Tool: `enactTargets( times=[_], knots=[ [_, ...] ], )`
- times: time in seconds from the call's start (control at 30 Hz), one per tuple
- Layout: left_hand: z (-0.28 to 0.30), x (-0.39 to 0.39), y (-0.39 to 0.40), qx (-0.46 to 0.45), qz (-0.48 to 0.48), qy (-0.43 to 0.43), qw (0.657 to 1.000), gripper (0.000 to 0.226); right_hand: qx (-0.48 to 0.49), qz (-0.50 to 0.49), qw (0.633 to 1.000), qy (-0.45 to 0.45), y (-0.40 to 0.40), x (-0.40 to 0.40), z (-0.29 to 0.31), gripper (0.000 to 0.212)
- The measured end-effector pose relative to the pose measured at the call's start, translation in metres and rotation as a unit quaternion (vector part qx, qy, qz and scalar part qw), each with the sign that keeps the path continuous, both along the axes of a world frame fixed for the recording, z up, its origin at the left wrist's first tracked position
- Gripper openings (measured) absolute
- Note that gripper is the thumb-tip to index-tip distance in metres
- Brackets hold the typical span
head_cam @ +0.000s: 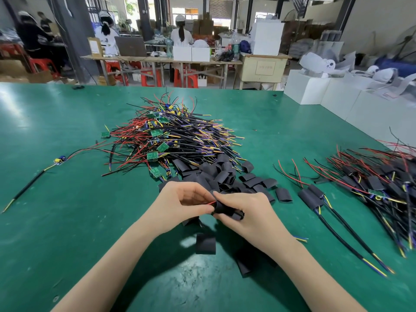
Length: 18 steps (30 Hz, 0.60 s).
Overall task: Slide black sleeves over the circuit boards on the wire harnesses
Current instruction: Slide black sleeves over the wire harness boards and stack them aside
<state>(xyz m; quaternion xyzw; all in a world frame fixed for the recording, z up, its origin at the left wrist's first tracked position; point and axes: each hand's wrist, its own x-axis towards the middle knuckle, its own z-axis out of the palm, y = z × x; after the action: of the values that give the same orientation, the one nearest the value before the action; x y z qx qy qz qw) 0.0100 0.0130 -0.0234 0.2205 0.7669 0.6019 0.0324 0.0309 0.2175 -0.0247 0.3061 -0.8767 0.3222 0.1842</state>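
Note:
My left hand (182,202) pinches the red and black wires (206,203) of one harness above the green table. My right hand (245,212) grips a black sleeve (222,209) that sits over that harness; its circuit board is hidden inside or behind my fingers. The harness's cable end (301,239) shows yellow and blue tips past my right wrist. A big pile of bare harnesses with green circuit boards (171,140) lies beyond my hands. Loose black sleeves (225,176) are heaped just behind my fingers.
Sleeved harnesses lie in a pile at the right (378,188), with two more (313,197) beside it. A single harness (56,162) lies at far left. Loose sleeves (205,243) rest near my wrists. White boxes (337,95) border the table's (67,221) right side. People work at benches behind.

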Motion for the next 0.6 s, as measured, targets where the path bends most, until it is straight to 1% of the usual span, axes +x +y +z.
enactTargets(
  times=[0.1,0.17,0.23,0.3,0.33,0.4,0.47,0.53,0.6],
  knots=[
    [0.0,0.0,0.0,-0.01,-0.007,0.01,1.0,0.021,0.014,0.006,1.0,-0.002,0.001,0.0,0.002,0.038],
    [0.001,-0.001,-0.001,-0.009,0.003,0.035,0.999,0.021,0.02,-0.01,1.0,0.01,0.006,-0.001,0.006,0.034],
    [0.004,-0.006,-0.007,-0.008,0.058,0.083,0.995,0.028,0.008,-0.056,0.998,0.042,0.02,-0.005,0.014,0.032],
    [0.005,-0.012,-0.015,0.018,0.123,0.091,0.988,0.027,-0.004,-0.141,0.987,0.074,0.043,-0.01,0.023,0.032],
    [0.004,-0.014,-0.02,0.028,0.152,0.086,0.984,0.023,0.0,-0.199,0.976,0.089,0.056,-0.013,0.026,0.032],
    [0.0,-0.018,-0.026,0.024,0.203,0.075,0.976,0.021,0.021,-0.33,0.939,0.095,0.081,-0.017,0.03,0.031],
    [-0.004,-0.021,-0.028,0.015,0.236,0.066,0.969,0.024,0.054,-0.433,0.899,0.048,0.1,-0.02,0.027,0.028],
    [-0.006,-0.022,-0.029,0.004,0.256,0.058,0.965,0.025,0.101,-0.491,0.865,-0.031,0.112,-0.023,0.02,0.033],
    [-0.008,-0.024,-0.031,-0.014,0.27,0.055,0.961,0.023,0.117,-0.511,0.848,-0.077,0.118,-0.025,0.012,0.046]
  ],
)
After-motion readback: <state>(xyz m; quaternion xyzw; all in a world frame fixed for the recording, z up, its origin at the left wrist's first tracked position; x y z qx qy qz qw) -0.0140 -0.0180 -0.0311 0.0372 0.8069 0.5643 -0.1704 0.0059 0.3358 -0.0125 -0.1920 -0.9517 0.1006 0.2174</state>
